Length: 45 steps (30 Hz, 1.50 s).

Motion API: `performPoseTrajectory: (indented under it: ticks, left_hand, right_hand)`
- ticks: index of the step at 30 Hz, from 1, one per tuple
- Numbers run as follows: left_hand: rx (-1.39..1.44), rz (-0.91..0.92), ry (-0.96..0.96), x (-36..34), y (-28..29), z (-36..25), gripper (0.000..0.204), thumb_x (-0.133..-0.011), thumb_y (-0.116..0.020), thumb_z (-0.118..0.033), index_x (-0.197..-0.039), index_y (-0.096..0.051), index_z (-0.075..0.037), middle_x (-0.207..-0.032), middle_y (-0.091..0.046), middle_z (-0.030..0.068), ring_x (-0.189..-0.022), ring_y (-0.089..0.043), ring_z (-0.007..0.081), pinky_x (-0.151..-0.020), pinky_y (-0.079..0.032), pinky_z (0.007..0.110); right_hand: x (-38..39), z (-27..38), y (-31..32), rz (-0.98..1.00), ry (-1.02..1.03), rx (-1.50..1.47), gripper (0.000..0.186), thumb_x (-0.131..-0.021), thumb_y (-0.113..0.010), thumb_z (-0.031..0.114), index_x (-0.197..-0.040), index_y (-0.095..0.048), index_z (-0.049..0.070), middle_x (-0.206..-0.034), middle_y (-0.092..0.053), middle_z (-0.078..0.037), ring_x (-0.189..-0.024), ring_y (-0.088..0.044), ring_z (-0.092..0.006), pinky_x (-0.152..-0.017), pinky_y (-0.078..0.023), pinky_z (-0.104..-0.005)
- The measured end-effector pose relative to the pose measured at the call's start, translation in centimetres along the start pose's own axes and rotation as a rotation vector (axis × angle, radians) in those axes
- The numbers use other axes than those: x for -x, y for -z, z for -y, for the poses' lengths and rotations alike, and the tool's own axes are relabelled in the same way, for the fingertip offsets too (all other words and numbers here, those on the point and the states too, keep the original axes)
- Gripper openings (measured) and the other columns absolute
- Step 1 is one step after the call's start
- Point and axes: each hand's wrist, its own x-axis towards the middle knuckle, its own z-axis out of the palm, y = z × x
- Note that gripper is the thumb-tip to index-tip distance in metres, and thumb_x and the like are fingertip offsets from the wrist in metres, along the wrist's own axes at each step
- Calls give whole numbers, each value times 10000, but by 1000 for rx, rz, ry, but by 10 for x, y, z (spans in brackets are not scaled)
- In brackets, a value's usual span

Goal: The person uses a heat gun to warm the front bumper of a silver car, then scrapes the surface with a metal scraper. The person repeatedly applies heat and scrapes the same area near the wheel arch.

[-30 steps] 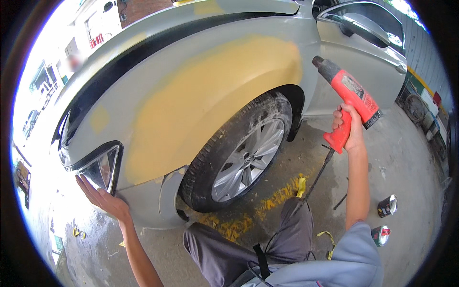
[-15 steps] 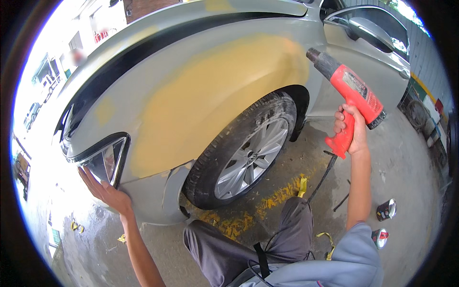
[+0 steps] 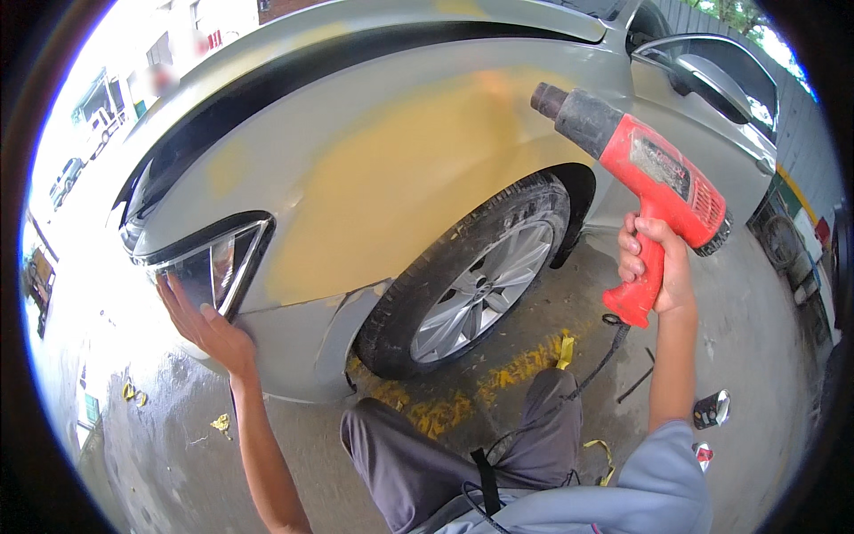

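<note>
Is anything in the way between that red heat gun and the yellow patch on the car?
Nothing visible is. The right hand holds the red heat gun with its nozzle toward the yellow patch, and no object shows between them. The left hand is off to the side, at the headlight.

The headlight (image 3: pixel 213 260) is left of the wheel (image 3: pixel 482 289); the heat gun (image 3: pixel 654 169) is in the right hand (image 3: pixel 665 262), before the far door (image 3: pixel 737 158).

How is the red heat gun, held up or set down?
Held up: the right hand grips the heat gun by its handle, nozzle toward the yellow patch. Whether it's on, I cannot tell.
</note>
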Motion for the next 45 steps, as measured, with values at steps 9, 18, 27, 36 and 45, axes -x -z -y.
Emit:
performPoseTrajectory:
  ticks: [9,18,27,36,45]
  left_hand:
    - [86,-19,-18,-5,2,0,528,-995,-234,-340,-1411,-373,-45,-1473,-331,173,-1377,-267,370,-1109,-188,503]
    - [81,-7,23,-3,4,1,530,-991,-212,-339,-1420,-366,-67,-1488,-313,141,-1388,-254,329,-1125,-158,478]
    - [107,-9,45,-4,5,0,539,-986,-211,-360,-1408,-388,-76,-1480,-332,135,-1390,-255,320,-1128,-144,476]
    - [110,-16,30,-4,5,2,522,-971,-224,-301,-1390,-414,-54,-1466,-351,150,-1383,-274,323,-1124,-147,470]
    - [112,-9,55,-3,4,-1,539,-981,-203,-342,-1397,-411,-70,-1474,-342,140,-1385,-267,324,-1128,-148,470]
  right_hand:
    - [15,-9,-40,114,-37,68,242,-812,-615,208,-929,-487,41,-690,-480,-37,-452,-463,-102,-453,-431,-279]
    - [35,-23,-78,194,-111,101,216,-788,-626,154,-911,-510,20,-682,-487,-66,-458,-487,-124,-450,-431,-287]
    - [52,-39,-97,242,-208,171,217,-770,-631,96,-939,-535,-2,-696,-511,-75,-495,-518,-136,-486,-436,-288]
    - [65,-58,-116,290,-268,329,261,-740,-624,22,-975,-526,-36,-707,-541,-111,-501,-526,-160,-466,-446,-309]
    - [70,-62,-101,347,-312,295,159,-791,-644,-14,-930,-567,-20,-693,-570,-63,-554,-548,-118,-511,-462,-271]
